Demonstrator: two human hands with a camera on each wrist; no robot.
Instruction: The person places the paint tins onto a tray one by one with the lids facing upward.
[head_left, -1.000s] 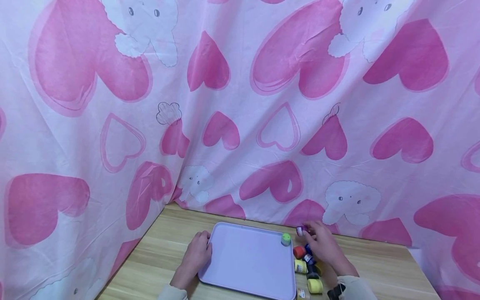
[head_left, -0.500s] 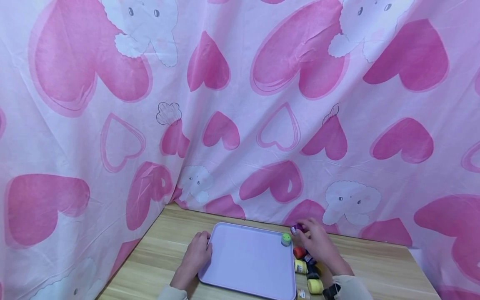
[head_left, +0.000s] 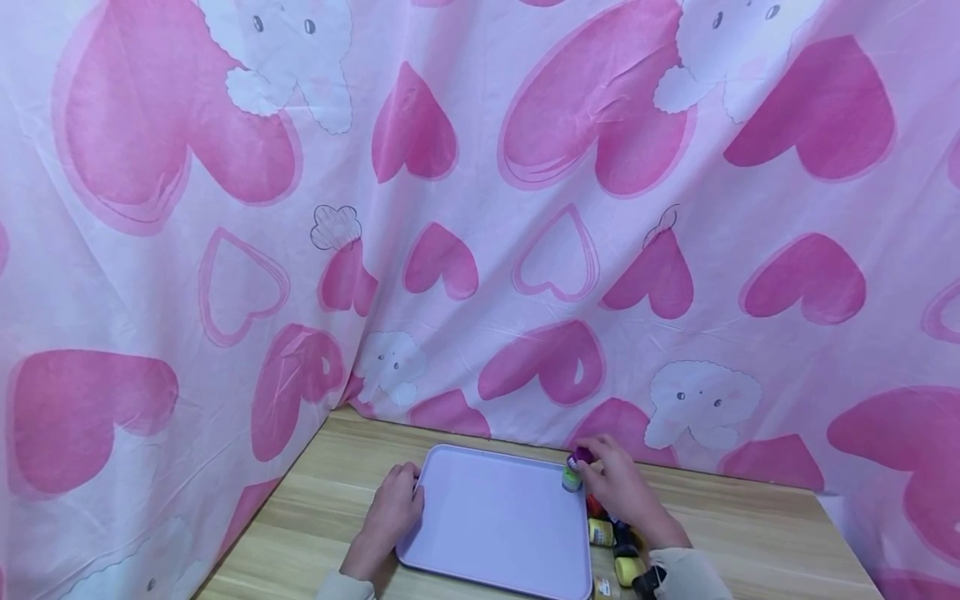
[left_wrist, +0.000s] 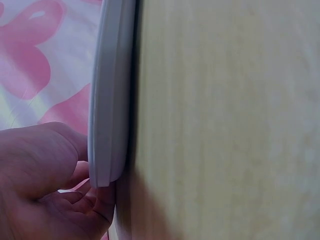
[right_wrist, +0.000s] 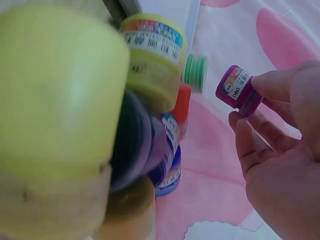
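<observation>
My right hand [head_left: 622,492] pinches a small purple paint jar [right_wrist: 236,86] between thumb and fingertips, its label showing in the right wrist view. In the head view this jar overlaps the top of a green-lidded paint jar [head_left: 572,481], which stands in the far right corner of a pale lilac tray [head_left: 495,525]. At the tray's left side, my left hand [head_left: 393,507] grips the rim. The left wrist view shows the thumb by the outer wall and fingers curled under the tray's edge [left_wrist: 111,110].
Several paint jars crowd along the tray's right side: a red one [head_left: 594,505], a yellow one [head_left: 600,532], a dark one [head_left: 624,542] and another yellow one [head_left: 628,571]. Below the tray is a wooden table [head_left: 300,517]. Pink heart-patterned cloth [head_left: 465,258] hangs behind and left.
My right hand has carried the purple jar leftward, from beyond the tray's right edge to over the green-lidded jar. The left hand keeps its place on the tray.
</observation>
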